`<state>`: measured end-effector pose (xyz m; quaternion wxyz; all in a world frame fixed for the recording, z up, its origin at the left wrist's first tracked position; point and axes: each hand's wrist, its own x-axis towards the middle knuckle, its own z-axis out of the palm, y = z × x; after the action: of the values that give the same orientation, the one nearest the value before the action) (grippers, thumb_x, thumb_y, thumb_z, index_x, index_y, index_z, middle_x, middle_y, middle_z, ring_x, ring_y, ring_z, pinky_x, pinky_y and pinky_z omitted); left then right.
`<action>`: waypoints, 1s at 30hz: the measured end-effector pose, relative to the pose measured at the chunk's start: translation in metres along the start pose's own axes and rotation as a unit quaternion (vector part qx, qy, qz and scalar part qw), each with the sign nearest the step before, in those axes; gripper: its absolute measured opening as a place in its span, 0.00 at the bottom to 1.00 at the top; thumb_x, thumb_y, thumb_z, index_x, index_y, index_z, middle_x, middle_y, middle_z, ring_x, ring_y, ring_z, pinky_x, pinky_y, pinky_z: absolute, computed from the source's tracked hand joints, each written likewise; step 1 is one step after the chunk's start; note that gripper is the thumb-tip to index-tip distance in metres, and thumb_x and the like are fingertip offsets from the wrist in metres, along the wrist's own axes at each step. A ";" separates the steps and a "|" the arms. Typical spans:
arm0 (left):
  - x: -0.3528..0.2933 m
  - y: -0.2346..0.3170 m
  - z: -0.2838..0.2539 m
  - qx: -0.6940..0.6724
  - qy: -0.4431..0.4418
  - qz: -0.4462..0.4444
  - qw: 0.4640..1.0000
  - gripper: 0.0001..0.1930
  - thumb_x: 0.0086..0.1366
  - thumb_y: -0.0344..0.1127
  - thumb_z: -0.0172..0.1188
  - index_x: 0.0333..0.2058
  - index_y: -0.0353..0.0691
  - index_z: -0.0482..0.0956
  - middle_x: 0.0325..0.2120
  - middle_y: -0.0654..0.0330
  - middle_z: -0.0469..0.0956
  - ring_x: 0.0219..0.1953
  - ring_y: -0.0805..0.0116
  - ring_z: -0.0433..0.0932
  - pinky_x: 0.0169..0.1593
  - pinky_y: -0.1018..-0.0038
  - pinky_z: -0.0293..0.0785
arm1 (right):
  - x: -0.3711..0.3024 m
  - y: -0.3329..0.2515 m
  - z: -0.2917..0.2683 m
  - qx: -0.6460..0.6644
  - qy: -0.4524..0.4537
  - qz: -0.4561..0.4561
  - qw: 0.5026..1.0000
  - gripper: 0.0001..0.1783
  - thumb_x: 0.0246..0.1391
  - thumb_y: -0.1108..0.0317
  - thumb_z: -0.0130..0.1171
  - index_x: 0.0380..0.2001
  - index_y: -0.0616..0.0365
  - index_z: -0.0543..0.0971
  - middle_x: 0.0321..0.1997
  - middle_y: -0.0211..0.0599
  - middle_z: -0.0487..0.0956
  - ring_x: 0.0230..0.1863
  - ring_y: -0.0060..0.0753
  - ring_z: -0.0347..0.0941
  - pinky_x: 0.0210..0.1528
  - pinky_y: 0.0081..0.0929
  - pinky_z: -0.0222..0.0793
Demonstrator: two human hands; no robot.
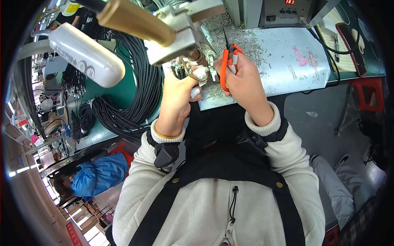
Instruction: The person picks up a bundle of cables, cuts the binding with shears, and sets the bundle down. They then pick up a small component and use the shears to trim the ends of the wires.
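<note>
My right hand [245,78] is closed around long, narrow-nosed pliers with orange handles [224,70], their dark tip pointing away from me. White wrapping shows on its fingertips. Beside it, my left hand [177,89] is closed, with white wrapping on the thumb and a finger. It is right under the metal head [170,43] of a bench machine, and what its fingers hold is mostly hidden. Small metal fittings [212,74] of the machine stand between the two hands. Many small silvery metal pieces [242,41] lie scattered on the light metal work plate [283,76].
A brass-coloured cylinder [137,22] and a white canister [87,55] hang over the left side. Coiled black cables [141,82] lie on the green bench. At the back right are a control box [285,14], a phone [351,49] and a notebook [335,41]. Other people [100,174] sit nearby.
</note>
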<state>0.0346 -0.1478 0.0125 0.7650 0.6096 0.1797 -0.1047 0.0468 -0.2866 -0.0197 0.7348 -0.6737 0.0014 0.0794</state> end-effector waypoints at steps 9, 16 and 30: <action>-0.025 0.002 -0.007 0.019 -0.064 -0.001 0.998 0.11 0.51 0.26 0.56 0.35 0.31 0.74 0.19 0.65 0.69 0.16 0.80 0.63 0.19 0.83 0.58 | -0.020 -0.012 -0.006 0.085 -0.048 0.054 0.994 0.08 0.51 0.67 0.51 0.26 0.60 0.68 0.15 0.23 0.63 0.12 0.12 0.56 0.12 0.13 0.54; -0.060 -0.006 -0.021 0.049 -0.081 0.023 0.995 0.11 0.55 0.25 0.51 0.37 0.31 0.74 0.24 0.63 0.74 0.27 0.75 0.70 0.31 0.81 0.65 | -0.048 -0.009 -0.016 -0.135 0.060 -0.128 0.981 0.07 0.49 0.70 0.53 0.25 0.64 0.70 0.17 0.28 0.67 0.13 0.15 0.60 0.15 0.15 0.58; -0.087 -0.021 -0.026 0.089 -0.120 0.035 0.988 0.08 0.54 0.25 0.51 0.35 0.32 0.71 0.25 0.55 0.75 0.26 0.74 0.72 0.30 0.82 0.67 | -0.074 -0.013 0.001 -0.041 -0.088 0.036 0.995 0.05 0.43 0.76 0.55 0.28 0.64 0.74 0.27 0.41 0.77 0.16 0.26 0.69 0.18 0.15 0.62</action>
<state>-0.0565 -0.1327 0.0232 0.7269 0.6643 0.0548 -0.1656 -0.0248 -0.2954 0.0009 0.7003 -0.6934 -0.0422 0.1645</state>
